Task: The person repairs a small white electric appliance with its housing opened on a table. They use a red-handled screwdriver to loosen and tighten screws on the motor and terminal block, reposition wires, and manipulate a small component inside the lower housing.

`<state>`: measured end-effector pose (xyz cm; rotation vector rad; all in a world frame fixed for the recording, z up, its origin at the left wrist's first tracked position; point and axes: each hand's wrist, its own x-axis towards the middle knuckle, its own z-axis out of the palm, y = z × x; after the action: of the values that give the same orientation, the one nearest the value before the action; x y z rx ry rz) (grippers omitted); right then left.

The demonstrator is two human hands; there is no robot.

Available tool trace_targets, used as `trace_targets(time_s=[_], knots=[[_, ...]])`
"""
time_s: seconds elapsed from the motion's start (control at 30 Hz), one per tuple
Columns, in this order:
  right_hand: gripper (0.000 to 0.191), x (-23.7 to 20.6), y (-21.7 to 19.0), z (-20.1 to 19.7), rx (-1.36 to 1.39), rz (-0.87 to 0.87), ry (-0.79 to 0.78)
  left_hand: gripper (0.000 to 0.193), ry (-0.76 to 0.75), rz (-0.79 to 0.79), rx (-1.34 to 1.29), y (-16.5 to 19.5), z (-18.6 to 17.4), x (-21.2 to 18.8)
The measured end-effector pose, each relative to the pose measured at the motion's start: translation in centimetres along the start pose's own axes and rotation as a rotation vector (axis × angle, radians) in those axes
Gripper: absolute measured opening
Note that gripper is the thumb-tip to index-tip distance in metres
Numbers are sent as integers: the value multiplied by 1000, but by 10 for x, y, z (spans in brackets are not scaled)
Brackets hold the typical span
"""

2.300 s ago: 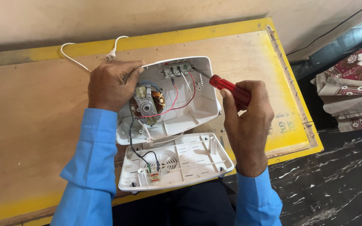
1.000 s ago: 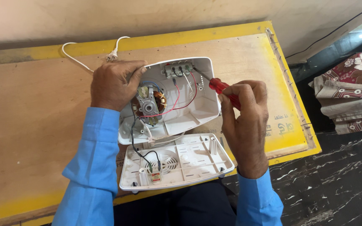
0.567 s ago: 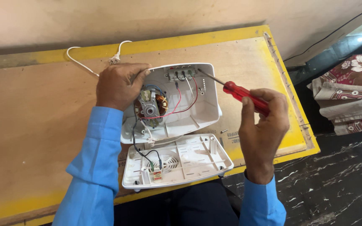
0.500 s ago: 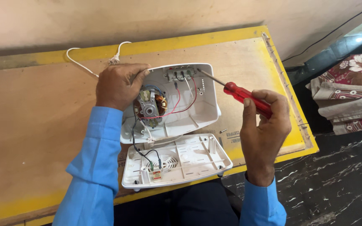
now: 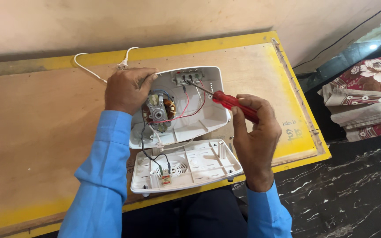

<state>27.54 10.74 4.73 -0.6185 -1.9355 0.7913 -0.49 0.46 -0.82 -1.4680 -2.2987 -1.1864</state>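
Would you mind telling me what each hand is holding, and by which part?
The right hand grips a screwdriver by its red handle. The left hand holds the open white casing by its upper left rim.

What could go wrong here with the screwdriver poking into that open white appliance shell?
The red-handled screwdriver has its tip at the terminal block, right beside thin red wires; a slip could nick or pull one loose. The left hand steadies only the far edge of the open shell, so pushing might shift it. Short wires tie the shell to the detached cover, which sits near the table edge and could tug them if knocked.
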Motion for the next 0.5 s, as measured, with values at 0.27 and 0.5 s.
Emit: trace_targets(time_s=[0.27,0.5], knots=[[21,10,-1,7,-75,-76,19,13,21,7,6,1,4,-1],[28,18,-3,19,-49,-134,-9,13,40,14,-4,1,4,-1]])
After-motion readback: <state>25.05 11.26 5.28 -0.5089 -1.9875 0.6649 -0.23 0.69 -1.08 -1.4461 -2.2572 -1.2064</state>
